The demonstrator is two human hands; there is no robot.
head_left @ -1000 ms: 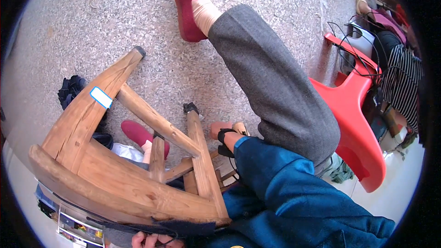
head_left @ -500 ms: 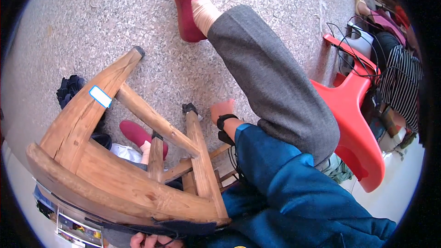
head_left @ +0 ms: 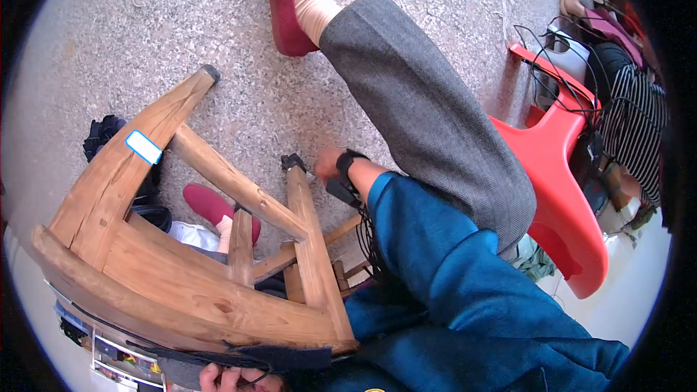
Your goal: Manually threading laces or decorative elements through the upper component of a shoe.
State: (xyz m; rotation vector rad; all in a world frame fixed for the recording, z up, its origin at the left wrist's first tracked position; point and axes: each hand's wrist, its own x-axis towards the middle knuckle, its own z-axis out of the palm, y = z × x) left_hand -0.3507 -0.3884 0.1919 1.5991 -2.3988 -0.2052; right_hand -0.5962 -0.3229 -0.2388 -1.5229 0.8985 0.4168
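A wooden stool point(head_left: 218, 301) lies tipped over toward me, with its legs pointing away and its seat edge nearest me. At the bottom edge, my left hand point(head_left: 236, 379) has its fingers curled at the dark cloth point(head_left: 290, 357) along the stool's seat; the palm is hidden. My right hand point(head_left: 329, 163), below a black wristband, is beside the black-capped end of a stool leg point(head_left: 299, 189). Its fingers are smeared and partly hidden, so I cannot tell whether they touch the cap. A white sticker point(head_left: 144, 147) with a blue border is on another leg.
My grey-trousered leg point(head_left: 428, 94) stretches across the speckled floor point(head_left: 210, 14), ending in a red shoe point(head_left: 287, 7). Another red shoe point(head_left: 207, 202) shows behind the stool. On the right stand a red plastic chair point(head_left: 555, 174), black cables point(head_left: 537, 65) and piled clothing point(head_left: 639, 116).
My right hand has moved up and left, closer to the capped leg end. The stool has shifted slightly left in the view, and my left hand stays at its seat.
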